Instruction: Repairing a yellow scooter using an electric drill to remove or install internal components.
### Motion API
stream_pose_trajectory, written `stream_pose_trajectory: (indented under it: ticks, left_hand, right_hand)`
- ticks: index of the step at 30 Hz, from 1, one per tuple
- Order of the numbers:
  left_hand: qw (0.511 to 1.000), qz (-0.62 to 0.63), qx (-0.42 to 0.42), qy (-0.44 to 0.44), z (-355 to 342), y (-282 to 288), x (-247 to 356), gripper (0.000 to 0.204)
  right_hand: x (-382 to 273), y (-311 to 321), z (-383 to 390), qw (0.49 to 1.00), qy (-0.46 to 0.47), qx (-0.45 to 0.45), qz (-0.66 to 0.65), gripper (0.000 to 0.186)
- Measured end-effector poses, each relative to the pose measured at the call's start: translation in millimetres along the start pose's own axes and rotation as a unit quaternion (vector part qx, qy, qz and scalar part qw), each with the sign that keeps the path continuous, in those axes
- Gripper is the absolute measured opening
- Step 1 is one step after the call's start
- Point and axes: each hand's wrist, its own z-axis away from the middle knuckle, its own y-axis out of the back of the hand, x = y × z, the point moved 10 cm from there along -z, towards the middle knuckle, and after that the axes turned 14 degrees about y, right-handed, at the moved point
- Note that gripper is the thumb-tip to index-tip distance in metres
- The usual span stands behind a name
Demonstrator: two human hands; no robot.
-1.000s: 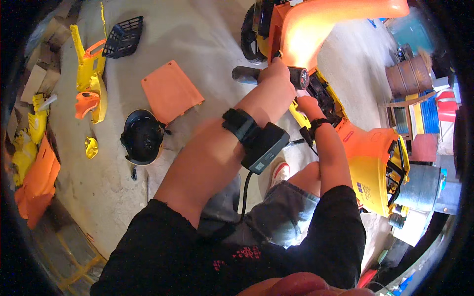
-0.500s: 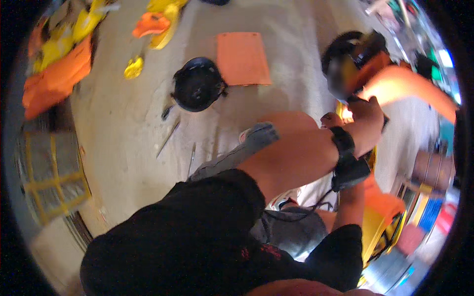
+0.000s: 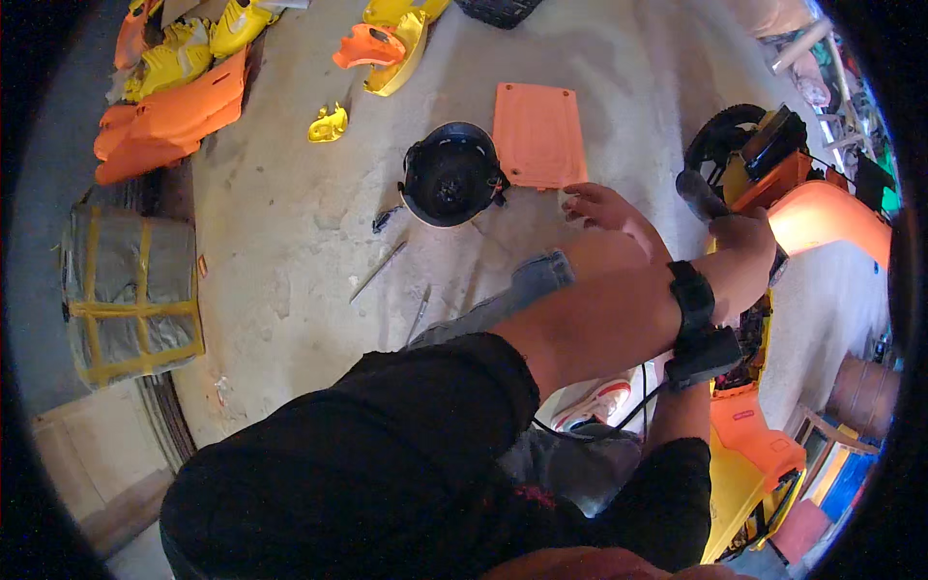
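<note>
Head view: the left hand [image 3: 746, 242] lies at the handlebar [image 3: 700, 195] of the orange scooter [image 3: 826, 217], at right; its fingers are hidden, so its grip cannot be told. The right hand [image 3: 607, 213], loosely open and apparently empty, extends beyond the left forearm [image 3: 614, 311], near the panel [image 3: 539, 135]. Sound technique would likely steady the handlebar, avoid crossed reaches and clear the cable [image 3: 619, 432] from the scooter.
</note>
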Motion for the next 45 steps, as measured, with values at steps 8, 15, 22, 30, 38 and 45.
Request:
stream_pose_trajectory:
  ticks: [8,15,22,30,38,45]
  left_hand:
    - [0.986,0.141,0.017,0.09,-8,-3,-22,0.04]
    - [0.954,0.289,0.081,0.026,-51,-9,11,0.028]
    - [0.517,0.801,-0.154,0.262,-21,-34,68,0.062]
    - [0.758,0.608,-0.031,0.234,20,-10,132,0.053]
    - [0.958,0.085,-0.198,-0.19,24,-32,188,0.044]
    - [0.951,0.12,-0.224,-0.176,5,-46,181,0.049]
  right_hand:
    - [89,116,128,0.95,-0.028,0.048,0.308,0.04]
    - [25,202,343,0.95,-0.201,0.226,0.072,0.043]
    - [-101,157,378,0.889,-0.057,0.444,-0.098,0.067]
    - [-33,121,370,0.81,-0.133,0.478,-0.313,0.028]
    - [42,197,350,0.844,-0.121,0.522,-0.032,0.025]
    - [75,237,331,0.821,-0.125,0.555,-0.044,0.024]
